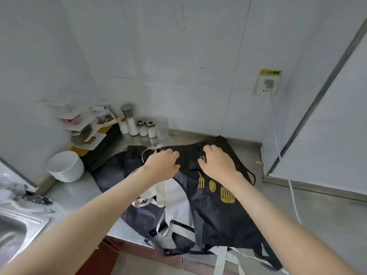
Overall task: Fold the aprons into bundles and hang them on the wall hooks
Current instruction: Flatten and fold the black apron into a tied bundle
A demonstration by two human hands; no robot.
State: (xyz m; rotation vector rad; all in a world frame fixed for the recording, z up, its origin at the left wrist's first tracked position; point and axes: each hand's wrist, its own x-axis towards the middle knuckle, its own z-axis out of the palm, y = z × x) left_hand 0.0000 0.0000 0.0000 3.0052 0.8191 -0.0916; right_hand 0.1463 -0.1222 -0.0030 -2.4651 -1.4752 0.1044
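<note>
A black apron (218,213) with gold fork, spoon and spatula prints lies spread on the steel counter (75,193), its lower part hanging over the front edge. My left hand (161,164) grips its upper left edge beside a white strap. With fingers curled, my right hand (217,162) holds the fabric near the upper right. A white apron (176,197) lies partly under the black one, and a dark grey apron (111,175) sits beneath both at the left. No wall hook is in view.
A stack of white bowls (66,166) stands at the left, with a corner rack (87,124) and spice jars (139,127) behind. The sink (12,231) and a knife (36,198) are at far left. A wall socket (266,86) feeds a white cable (294,197) down the right.
</note>
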